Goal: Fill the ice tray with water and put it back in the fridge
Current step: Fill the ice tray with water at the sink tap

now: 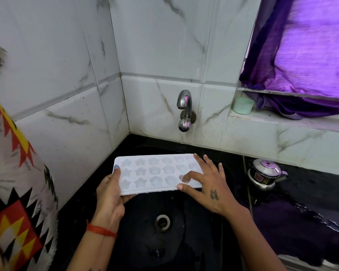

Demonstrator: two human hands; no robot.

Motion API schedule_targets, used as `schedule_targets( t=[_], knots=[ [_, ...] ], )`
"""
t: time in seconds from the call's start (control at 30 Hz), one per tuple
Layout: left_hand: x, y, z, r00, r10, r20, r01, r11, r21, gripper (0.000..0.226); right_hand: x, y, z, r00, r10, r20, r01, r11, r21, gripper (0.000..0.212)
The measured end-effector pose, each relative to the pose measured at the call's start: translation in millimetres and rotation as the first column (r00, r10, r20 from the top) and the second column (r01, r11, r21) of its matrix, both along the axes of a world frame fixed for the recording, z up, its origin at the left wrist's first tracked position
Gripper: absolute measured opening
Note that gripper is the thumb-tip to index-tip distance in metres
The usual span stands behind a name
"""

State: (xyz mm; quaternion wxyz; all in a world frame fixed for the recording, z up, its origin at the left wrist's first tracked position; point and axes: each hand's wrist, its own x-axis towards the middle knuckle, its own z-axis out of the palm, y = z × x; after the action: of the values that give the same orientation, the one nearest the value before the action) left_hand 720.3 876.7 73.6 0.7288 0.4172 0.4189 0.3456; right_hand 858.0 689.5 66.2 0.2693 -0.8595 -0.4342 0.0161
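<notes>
A white ice tray (155,174) with star and round moulds is held level over the black sink (184,235). My left hand (111,194) grips its left end, thumb on top and fingers underneath. My right hand (205,182) rests on the tray's right end with straight, spread fingers, thumb at the front edge. A steel tap (185,106) juts from the marble wall above and behind the tray; no water runs from it. Whether the moulds hold water I cannot tell.
The sink drain (162,222) lies below the tray. A small steel kettle (264,174) stands on the wet black counter at right. A pale green cup (243,105) sits on the window ledge beside a purple curtain (301,61). Patterned fabric (14,192) hangs at left.
</notes>
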Motion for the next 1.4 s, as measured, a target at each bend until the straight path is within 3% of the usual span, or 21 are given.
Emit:
schedule_targets(
  t=[0.43, 0.6, 0.9, 1.4],
  knots=[
    [1, 1, 0, 1.000, -0.002, -0.008, 0.002, 1.000, -0.001, 0.021, -1, 0, 2, 0.998, 0.030, -0.057, -0.027, 0.998, 0.058, 0.075],
    [1, -1, 1, 1.000, -0.004, -0.007, 0.004, 1.000, 0.008, 0.021, -1, -2, 8, 0.995, 0.011, -0.100, -0.005, 0.998, 0.065, 0.054],
    [1, -4, 3, 1.000, -0.012, -0.007, 0.012, 1.000, 0.000, 0.022, -9, 9, 22, 0.996, 0.063, -0.060, -0.057, 0.993, 0.107, 0.054],
    [-1, -4, 1, 1.000, -0.008, -0.010, 0.008, 1.000, 0.003, 0.022, -15, 17, 5, 0.991, 0.116, 0.062, -0.117, 0.993, 0.015, 0.061]
  ],
)
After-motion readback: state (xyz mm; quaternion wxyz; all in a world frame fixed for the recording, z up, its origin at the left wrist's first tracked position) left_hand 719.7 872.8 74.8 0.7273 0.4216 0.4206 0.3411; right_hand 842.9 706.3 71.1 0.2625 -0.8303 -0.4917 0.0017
